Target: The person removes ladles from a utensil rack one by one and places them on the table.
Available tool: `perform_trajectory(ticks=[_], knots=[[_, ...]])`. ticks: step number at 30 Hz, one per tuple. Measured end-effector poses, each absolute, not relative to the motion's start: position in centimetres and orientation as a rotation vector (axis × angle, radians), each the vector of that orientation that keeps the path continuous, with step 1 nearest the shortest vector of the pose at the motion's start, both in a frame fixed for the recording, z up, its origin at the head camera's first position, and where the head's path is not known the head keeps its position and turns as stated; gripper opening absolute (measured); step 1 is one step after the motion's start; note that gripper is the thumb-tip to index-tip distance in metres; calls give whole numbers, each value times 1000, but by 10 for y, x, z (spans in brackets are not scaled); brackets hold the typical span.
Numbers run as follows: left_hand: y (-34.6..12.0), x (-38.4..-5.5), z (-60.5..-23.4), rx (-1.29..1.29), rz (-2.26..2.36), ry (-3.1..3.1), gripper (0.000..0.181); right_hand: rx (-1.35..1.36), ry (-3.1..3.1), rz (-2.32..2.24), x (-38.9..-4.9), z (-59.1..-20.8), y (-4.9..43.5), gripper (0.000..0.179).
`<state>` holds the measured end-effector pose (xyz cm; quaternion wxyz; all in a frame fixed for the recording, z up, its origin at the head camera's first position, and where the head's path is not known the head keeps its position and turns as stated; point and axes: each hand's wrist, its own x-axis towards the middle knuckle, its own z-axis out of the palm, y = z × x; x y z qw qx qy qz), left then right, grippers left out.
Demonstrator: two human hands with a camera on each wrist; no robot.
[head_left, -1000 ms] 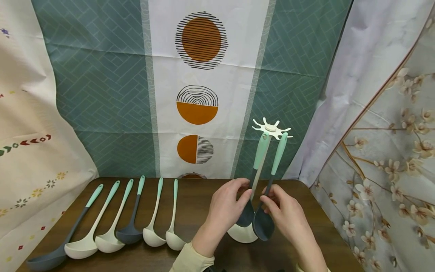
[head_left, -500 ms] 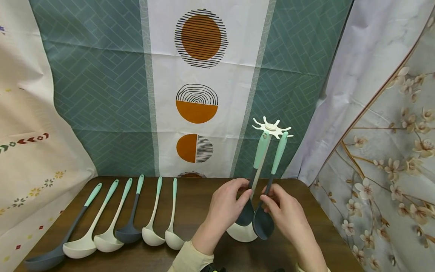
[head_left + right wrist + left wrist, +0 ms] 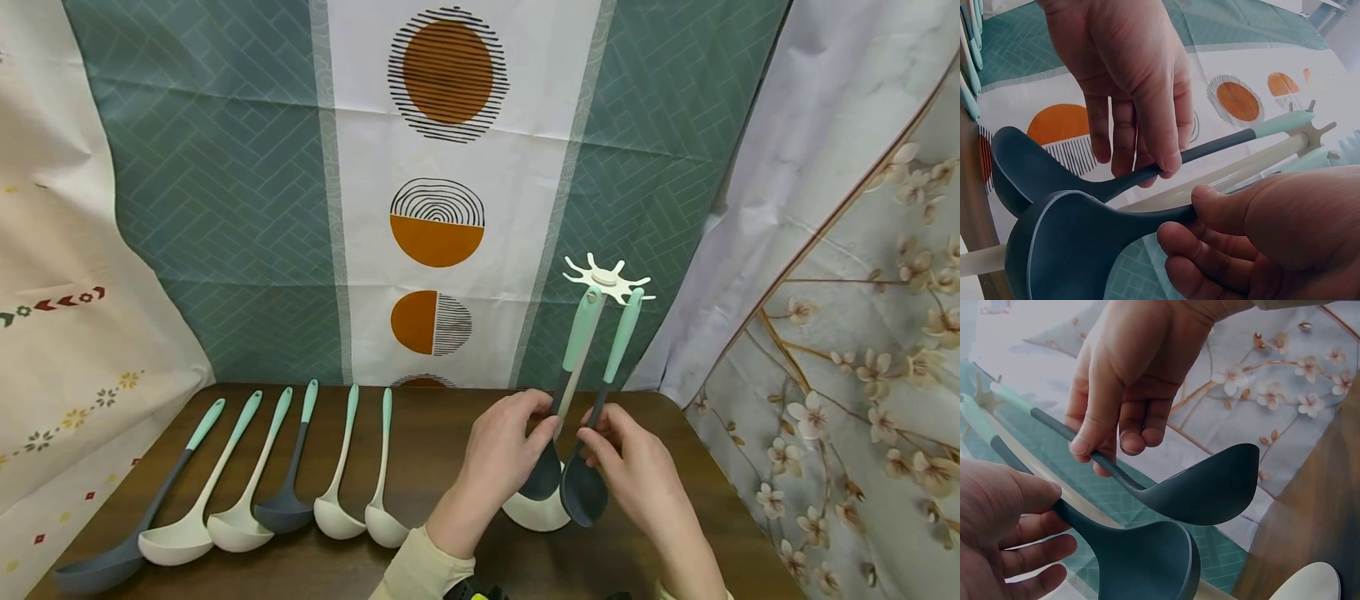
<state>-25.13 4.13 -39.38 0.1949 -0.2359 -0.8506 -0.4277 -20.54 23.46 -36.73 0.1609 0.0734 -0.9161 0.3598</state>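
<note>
My left hand [image 3: 501,446] pinches the dark shaft of one ladle [image 3: 545,477] just above its bowl. A second dark ladle [image 3: 584,492] is pinched the same way by my right hand [image 3: 633,467]. Both ladles stand upright, bowls down, their mint-green handles slanting up to the hooks of a white utensil stand [image 3: 604,277]. In the left wrist view, the bowls overlap, the right hand's ladle [image 3: 1210,487] lying behind the left hand's ladle [image 3: 1141,562]. The stand's pole passes between the two shafts, and its round base [image 3: 536,512] is partly hidden by the bowls.
Several ladles lie in a row on the left of the brown table [image 3: 442,433]. Two are dark grey, such as the leftmost ladle [image 3: 105,571]; the others are cream, such as the ladle [image 3: 386,525] nearest the stand. A green and white curtain [image 3: 247,217] hangs behind.
The head view has shifted slightly. Both hands keep their grip on the ladles, which stay in nearly the same place at the stand.
</note>
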Motion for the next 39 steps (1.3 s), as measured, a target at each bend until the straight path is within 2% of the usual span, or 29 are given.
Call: perform_trajectory(ticks=[39], knots=[[33,-244,-384,-664,-1155,-2385,21,200,-2625,1038,-206,-367,235,9]])
